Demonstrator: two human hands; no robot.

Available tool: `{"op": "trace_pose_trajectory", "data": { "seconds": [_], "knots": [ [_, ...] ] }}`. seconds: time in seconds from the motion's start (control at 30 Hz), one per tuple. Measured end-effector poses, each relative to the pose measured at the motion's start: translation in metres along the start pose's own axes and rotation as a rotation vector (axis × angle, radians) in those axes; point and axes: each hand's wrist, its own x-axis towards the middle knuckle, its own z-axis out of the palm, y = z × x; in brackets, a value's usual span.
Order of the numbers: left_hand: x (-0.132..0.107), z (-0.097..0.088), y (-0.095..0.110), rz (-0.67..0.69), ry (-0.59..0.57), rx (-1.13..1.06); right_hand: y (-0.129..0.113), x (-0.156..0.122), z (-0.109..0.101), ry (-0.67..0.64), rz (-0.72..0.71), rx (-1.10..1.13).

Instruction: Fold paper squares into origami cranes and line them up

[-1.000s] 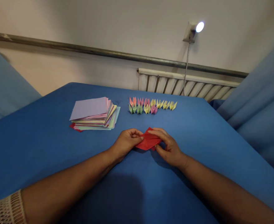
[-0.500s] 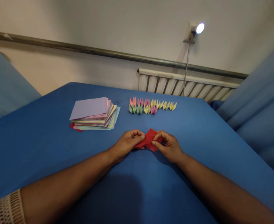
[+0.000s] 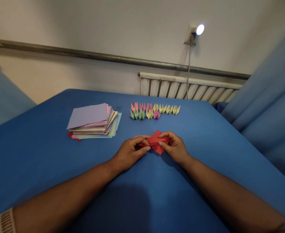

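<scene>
A partly folded sheet of red origami paper (image 3: 157,149) is held between my two hands, just above the blue table (image 3: 142,174). My left hand (image 3: 132,150) pinches its left end with thumb and fingers. At the right end, my right hand (image 3: 175,146) grips the paper, its thumb lying on the upper face near the centre. Folded flaps show along the middle, and upper and lower corners stick out between the hands. The fingertips hide both ends of the paper.
Left of the hands lies a stack of coloured paper (image 3: 89,116), lilac sheet on top. Small folded paper cranes (image 3: 156,114) in several colours stand in two rows beyond the hands. A radiator (image 3: 166,85) and a plugged-in light (image 3: 200,29) are at the wall; blue curtains (image 3: 261,106) hang at the sides.
The left fingers have shifted on the red paper, and its flaps look more raised and spread along the middle. Both hands still hold it. The view has turned slightly right.
</scene>
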Motion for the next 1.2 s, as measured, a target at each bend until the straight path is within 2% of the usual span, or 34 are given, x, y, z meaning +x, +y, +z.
{"op": "trace_pose_trajectory", "data": {
  "seconds": [0.33, 0.47, 0.6, 0.7, 0.87, 0.97, 1.07, 1.2],
  "knots": [
    [0.008, -0.002, -0.008, -0.123, 0.111, -0.098, -0.008, 0.001, 0.003, -0.02, 0.014, 0.201],
    [0.007, -0.002, -0.004, -0.134, 0.112, -0.095, -0.009, 0.001, 0.003, 0.024, 0.038, 0.198],
    [0.005, -0.002, 0.001, -0.094, 0.072, -0.048, -0.009, 0.0, 0.003, 0.0, 0.066, 0.199],
    [0.004, -0.001, -0.002, -0.095, 0.01, -0.044, -0.009, 0.0, 0.003, 0.0, 0.06, 0.197],
    [0.006, -0.003, -0.008, -0.12, -0.018, -0.153, -0.006, 0.001, 0.003, 0.014, 0.057, 0.255],
    [0.007, -0.004, -0.008, -0.174, 0.007, -0.144, -0.006, 0.001, 0.003, 0.007, 0.065, 0.288],
    [0.007, -0.003, -0.006, -0.196, 0.08, -0.137, -0.007, 0.001, 0.004, 0.019, 0.032, 0.279],
    [0.006, 0.0, -0.001, -0.225, 0.082, -0.265, -0.007, -0.001, 0.005, 0.008, 0.007, 0.255]
  ]
}}
